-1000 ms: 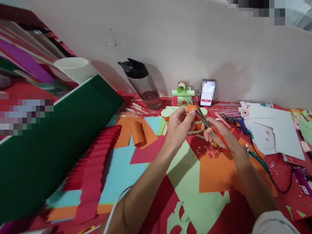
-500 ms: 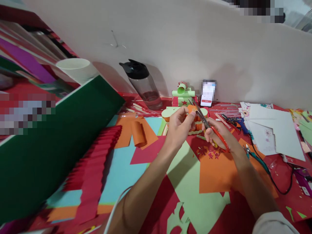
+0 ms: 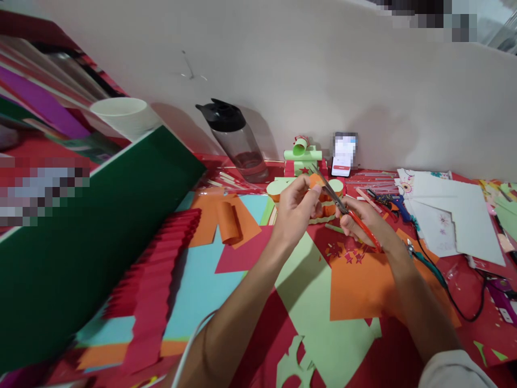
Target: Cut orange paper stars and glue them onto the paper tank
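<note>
My left hand (image 3: 298, 203) pinches a small piece of orange paper (image 3: 316, 181) between thumb and fingers. Wrapped round the red handles of a pair of scissors (image 3: 338, 202) is my right hand (image 3: 357, 216); the blades point up and left, right against the orange piece. Behind my hands, partly hidden by them, stands a paper model (image 3: 304, 165) in light green, red and orange. Below lie a light green sheet (image 3: 311, 291), an orange sheet (image 3: 359, 285) and several small red paper stars (image 3: 354, 257).
A green board (image 3: 100, 237) leans at the left beside pleated red paper (image 3: 151, 302). At the back stand a water bottle (image 3: 238, 140) and a phone (image 3: 343, 154). On the right lie a blue glue gun (image 3: 402, 209), pliers (image 3: 424, 260) and white sheets (image 3: 460, 210).
The scissor blades have drawn closer together at the orange piece, and the handles look closed. The orange piece now shows a rounder edge. Both hands stay nearly in place.
</note>
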`<state>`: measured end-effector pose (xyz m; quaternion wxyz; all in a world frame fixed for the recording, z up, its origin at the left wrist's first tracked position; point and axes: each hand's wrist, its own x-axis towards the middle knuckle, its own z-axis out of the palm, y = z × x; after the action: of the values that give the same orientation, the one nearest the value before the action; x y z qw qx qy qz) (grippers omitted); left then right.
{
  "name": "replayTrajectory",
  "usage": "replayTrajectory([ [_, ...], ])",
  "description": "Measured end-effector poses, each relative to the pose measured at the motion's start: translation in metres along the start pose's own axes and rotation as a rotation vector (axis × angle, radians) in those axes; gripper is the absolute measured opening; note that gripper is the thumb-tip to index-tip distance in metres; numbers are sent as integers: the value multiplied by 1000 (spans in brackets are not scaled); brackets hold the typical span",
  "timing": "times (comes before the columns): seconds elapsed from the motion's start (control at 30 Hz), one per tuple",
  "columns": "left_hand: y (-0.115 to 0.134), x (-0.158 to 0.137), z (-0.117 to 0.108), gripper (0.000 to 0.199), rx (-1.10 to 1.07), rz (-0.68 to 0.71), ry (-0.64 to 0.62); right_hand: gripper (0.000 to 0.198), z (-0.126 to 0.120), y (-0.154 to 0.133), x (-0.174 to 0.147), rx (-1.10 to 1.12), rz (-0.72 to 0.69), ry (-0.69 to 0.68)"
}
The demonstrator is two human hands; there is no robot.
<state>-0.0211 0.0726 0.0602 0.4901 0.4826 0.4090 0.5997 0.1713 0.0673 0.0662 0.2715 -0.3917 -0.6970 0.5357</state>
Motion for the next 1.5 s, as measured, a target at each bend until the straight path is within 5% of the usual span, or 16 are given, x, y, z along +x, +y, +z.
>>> replayTrajectory([
  [0.87,1,2,-3,27,85,53,26,76,-7,11,0,-54,15,-66],
  [1.5,1,3,-4,28,79,40,11,77,-4,9,2,-40,11,-46],
])
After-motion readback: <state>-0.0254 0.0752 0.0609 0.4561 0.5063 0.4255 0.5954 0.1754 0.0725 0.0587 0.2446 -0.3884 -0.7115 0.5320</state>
